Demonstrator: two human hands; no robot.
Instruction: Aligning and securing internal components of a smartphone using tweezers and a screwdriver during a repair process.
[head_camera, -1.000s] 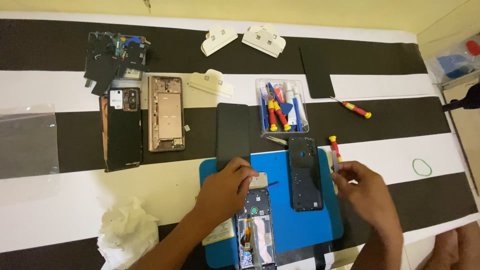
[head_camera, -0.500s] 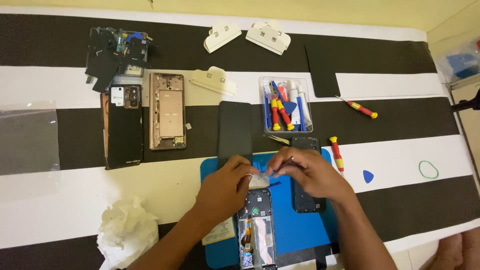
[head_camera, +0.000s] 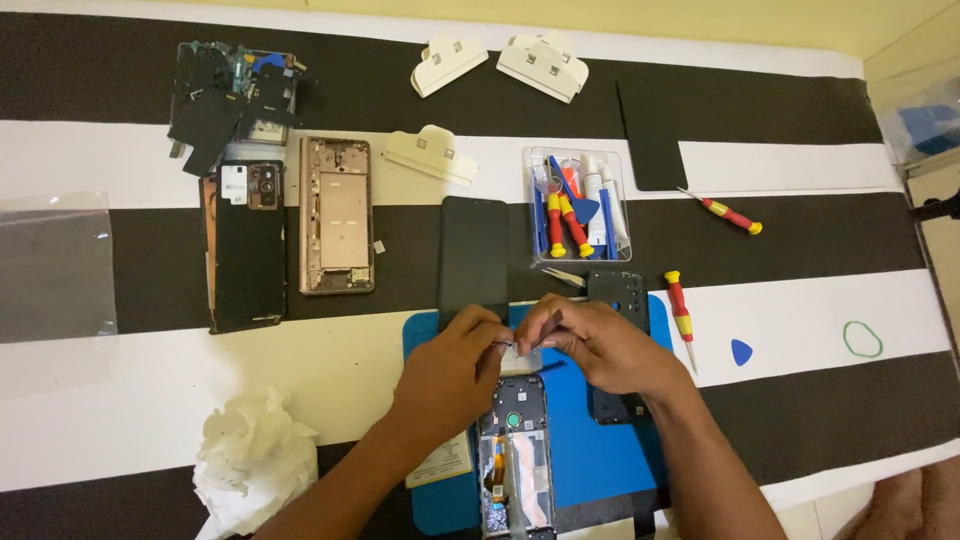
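A crumpled tissue (head_camera: 252, 455) lies near left, with two stripped phones (head_camera: 290, 225) far left. On the blue mat (head_camera: 585, 455), near centre, lies the opened phone (head_camera: 516, 450). The left hand (head_camera: 450, 375) rests on its far end, fingers together, pinching a small pale part (head_camera: 518, 358). The right hand (head_camera: 590, 345) meets it, fingertips clamped on a thin dark tool. That part looks light, thin and fragile: best gripped by its edges. A back cover (head_camera: 620, 300) and screwdriver (head_camera: 682, 312) lie right.
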